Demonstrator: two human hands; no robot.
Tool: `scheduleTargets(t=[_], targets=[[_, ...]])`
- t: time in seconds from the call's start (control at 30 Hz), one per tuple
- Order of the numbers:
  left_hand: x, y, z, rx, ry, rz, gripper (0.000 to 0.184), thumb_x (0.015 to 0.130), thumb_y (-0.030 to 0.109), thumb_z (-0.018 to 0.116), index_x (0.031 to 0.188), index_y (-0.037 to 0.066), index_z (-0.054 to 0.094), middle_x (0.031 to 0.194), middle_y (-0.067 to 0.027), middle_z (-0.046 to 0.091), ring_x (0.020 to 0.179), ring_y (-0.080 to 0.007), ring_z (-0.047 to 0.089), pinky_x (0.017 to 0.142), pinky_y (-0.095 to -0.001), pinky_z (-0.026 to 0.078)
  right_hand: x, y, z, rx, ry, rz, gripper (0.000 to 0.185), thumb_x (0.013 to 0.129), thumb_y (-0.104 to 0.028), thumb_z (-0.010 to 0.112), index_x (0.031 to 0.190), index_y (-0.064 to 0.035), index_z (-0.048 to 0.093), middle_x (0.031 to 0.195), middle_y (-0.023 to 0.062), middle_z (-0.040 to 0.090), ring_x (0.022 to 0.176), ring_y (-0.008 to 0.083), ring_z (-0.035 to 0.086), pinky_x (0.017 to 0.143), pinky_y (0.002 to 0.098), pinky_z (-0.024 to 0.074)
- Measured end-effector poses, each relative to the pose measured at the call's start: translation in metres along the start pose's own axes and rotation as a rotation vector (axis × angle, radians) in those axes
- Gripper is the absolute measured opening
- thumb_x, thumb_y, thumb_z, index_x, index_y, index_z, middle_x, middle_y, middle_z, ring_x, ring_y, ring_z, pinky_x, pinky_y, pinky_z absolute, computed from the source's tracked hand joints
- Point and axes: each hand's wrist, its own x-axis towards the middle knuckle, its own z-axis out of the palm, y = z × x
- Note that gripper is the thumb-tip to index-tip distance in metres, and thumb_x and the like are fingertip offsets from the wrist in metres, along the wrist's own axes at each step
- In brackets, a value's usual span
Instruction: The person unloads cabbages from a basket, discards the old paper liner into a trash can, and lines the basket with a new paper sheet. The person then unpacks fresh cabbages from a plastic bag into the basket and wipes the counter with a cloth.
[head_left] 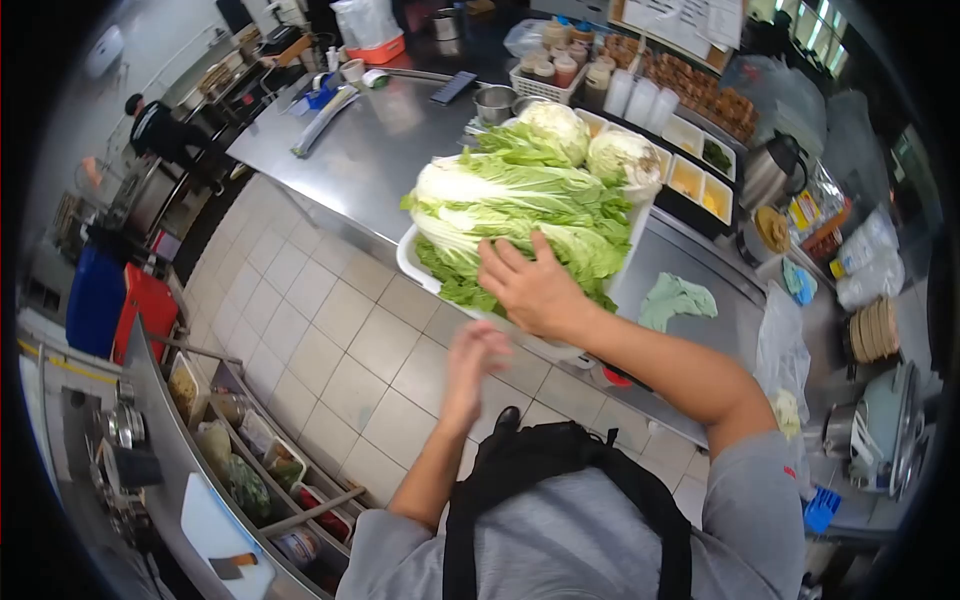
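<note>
Several heads of leafy napa cabbage (520, 195) lie piled in a white tub (412, 262) at the edge of the steel counter. Behind them sit two rounder pale heads of cabbage (625, 162). My right hand (540, 290) rests on the near leaves with its fingers spread, not wrapped around anything. Below the tub's front edge, my left hand (476, 362) hangs in the air, apart from the cabbage. Motion smears its fingers, and I see nothing clear in them.
On the steel counter (310, 175) are a phone (454, 88), a basket of sauce bottles (545, 85), food containers (686, 178) and a green cloth (677, 300). Behind me on the left, a knife (232, 566) lies on a white board (215, 520). A person (170, 135) stands far left.
</note>
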Motion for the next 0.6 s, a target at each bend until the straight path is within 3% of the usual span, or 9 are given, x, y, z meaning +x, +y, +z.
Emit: scheduleTargets(t=[0.07,0.13,0.2,0.23,0.3,0.37,0.4,0.53,0.6], targets=[[0.016,0.014,-0.013,0.29,0.267,0.369,0.038,0.088,0.023,0.05,0.12,0.002,0.047,0.107,-0.0109,0.054,0.104,-0.0209,0.05,0.089,-0.0347,0.04,-0.006,-0.016,0.0,0.142,0.02,0.067,0.055,0.07,-0.023,0.062,0.12,-0.0054,0.049,0.123,0.0136,0.045,0.115,0.0262,0.042,0.094,0.0625,0.0285],[0.043,0.033,-0.011,0.52,0.375,0.747,0.035,0.089,0.017,0.048,0.122,0.003,0.048,0.111,-0.01,0.052,0.103,-0.0187,0.047,0.09,-0.0322,0.037,-0.003,-0.025,-0.004,0.237,0.05,0.143,0.057,0.069,-0.021,0.063,0.122,-0.0061,0.048,0.126,0.0152,0.044,0.118,0.0253,0.042,0.094,0.0626,0.027],[0.078,0.036,-0.017,0.627,0.216,0.828,0.037,0.091,0.018,0.049,0.125,0.004,0.046,0.127,-0.012,0.043,0.114,-0.0223,0.041,0.093,-0.035,0.035,-0.012,-0.031,-0.033,0.508,0.338,0.276,0.049,0.066,-0.017,0.065,0.114,-0.0077,0.055,0.115,0.0135,0.052,0.11,0.0239,0.049,0.094,0.0556,0.0302],[0.08,0.035,-0.009,0.621,0.155,0.811,0.037,0.091,0.018,0.049,0.125,0.004,0.046,0.127,-0.012,0.043,0.114,-0.0223,0.041,0.093,-0.035,0.035,-0.03,-0.026,-0.047,0.488,0.319,0.332,0.049,0.066,-0.017,0.065,0.114,-0.0077,0.055,0.115,0.0135,0.052,0.11,0.0239,0.049,0.094,0.0556,0.0302],[0.074,0.046,0.005,1.031,0.2,0.917,0.035,0.092,0.019,0.048,0.124,0.007,0.048,0.13,-0.0123,0.041,0.117,-0.0232,0.04,0.094,-0.0359,0.035,-0.059,-0.017,-0.067,0.561,0.789,0.519,0.033,0.067,-0.014,0.065,0.099,-0.0085,0.062,0.095,0.0092,0.059,0.095,0.0227,0.057,0.088,0.0451,0.0384],[0.07,0.048,0.004,0.859,0.182,0.818,0.037,0.092,0.021,0.048,0.125,0.006,0.047,0.129,-0.0122,0.042,0.117,-0.0234,0.04,0.095,-0.0364,0.035,-0.109,0.016,-0.048,0.579,0.945,0.899,0.013,0.07,-0.011,0.065,0.081,-0.0055,0.062,0.081,0.0081,0.061,0.076,0.0267,0.058,0.072,0.0372,0.0446],[0.067,0.049,0.003,0.686,0.189,0.711,0.038,0.092,0.023,0.047,0.126,0.005,0.045,0.128,-0.012,0.043,0.118,-0.0236,0.04,0.095,-0.0369,0.035,-0.138,0.035,-0.02,0.652,0.87,1.136,0.019,0.073,-0.018,0.063,0.088,-0.0062,0.062,0.085,0.012,0.061,0.078,0.03,0.056,0.073,0.0377,0.0433],[0.059,0.043,-0.011,0.413,0.44,0.675,0.042,0.092,0.025,0.046,0.124,-0.002,0.043,0.126,-0.0128,0.045,0.113,-0.0232,0.045,0.095,-0.0366,0.036,-0.199,0.064,0.122,-0.06,0.118,1.829,0.028,0.079,-0.024,0.059,0.102,-0.007,0.061,0.105,0.0156,0.051,0.102,0.0326,0.045,0.083,0.0409,0.0398],[0.04,0.035,-0.01,0.342,0.588,0.722,0.033,0.09,0.021,0.047,0.113,-0.002,0.048,0.12,-0.0138,0.048,0.108,-0.0235,0.047,0.093,-0.0368,0.036,-0.222,0.049,0.166,-0.005,0.06,1.762,0.035,0.078,-0.024,0.062,0.109,-0.0072,0.058,0.11,0.0156,0.049,0.104,0.0329,0.044,0.086,0.0436,0.0389]])
